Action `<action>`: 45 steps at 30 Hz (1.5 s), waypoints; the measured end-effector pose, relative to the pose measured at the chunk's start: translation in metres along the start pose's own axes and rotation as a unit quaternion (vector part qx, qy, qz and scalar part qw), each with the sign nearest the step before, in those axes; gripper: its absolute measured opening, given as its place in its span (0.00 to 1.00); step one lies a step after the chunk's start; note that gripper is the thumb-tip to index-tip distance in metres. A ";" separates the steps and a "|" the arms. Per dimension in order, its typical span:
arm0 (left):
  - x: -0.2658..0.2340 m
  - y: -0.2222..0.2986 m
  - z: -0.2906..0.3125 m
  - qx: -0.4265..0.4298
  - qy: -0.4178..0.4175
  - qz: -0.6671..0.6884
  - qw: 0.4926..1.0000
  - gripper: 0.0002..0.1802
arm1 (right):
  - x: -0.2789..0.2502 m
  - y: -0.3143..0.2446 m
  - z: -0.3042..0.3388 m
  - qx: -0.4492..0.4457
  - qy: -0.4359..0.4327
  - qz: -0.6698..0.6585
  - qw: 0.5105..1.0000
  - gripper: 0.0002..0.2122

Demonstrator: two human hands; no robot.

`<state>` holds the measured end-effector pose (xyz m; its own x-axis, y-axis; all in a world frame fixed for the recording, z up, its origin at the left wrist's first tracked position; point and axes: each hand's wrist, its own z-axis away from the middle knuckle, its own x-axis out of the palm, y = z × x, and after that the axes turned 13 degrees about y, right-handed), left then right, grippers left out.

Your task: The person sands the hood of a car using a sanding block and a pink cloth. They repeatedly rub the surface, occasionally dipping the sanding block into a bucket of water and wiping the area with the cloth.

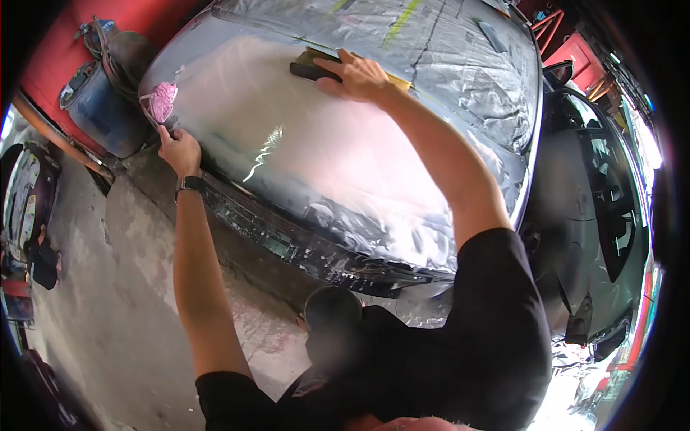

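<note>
A car hood (302, 140), coated in grey, pink and white dusty patches, spreads out in front of me. On its far part my right hand (359, 77) grips a long sanding block (316, 70), black with yellowish edges, which rests flat on the surface. My left hand (180, 149), with a dark watch on the wrist, is at the hood's left front corner. Its curled fingers meet the lower edge of a pink crumpled thing (163, 100) with a pale rim; I cannot tell if it is cloth or something else.
Wrinkled translucent sheeting (467, 79) covers the car beyond the hood. A blue drum (108, 108) with coiled hoses stands at the left by a red wall. Along the right side is another dark car (596, 194). The stained concrete floor (129, 287) runs along the left.
</note>
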<state>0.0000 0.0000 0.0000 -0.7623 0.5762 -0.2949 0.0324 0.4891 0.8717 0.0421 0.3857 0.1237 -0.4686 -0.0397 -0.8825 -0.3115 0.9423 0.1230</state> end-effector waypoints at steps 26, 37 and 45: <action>-0.013 -0.002 -0.001 0.093 0.082 -0.042 0.991 0.32 | -0.068 -0.038 0.162 -0.146 0.043 -0.083 0.985 0.29; -0.016 0.001 0.000 0.015 0.029 -0.027 0.999 0.34 | -0.004 -0.071 0.012 -0.094 0.003 -0.051 0.994 0.26; -0.013 -0.002 0.000 0.014 0.008 0.005 1.000 0.34 | -0.013 -0.032 0.030 -0.110 0.024 -0.061 0.992 0.27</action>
<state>0.0097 -0.0080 0.0019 -0.7718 0.5710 -0.2799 0.0579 0.5015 0.8632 0.0834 0.3664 0.1179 -0.4537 -0.1705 -0.8747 -0.5387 0.8343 0.1168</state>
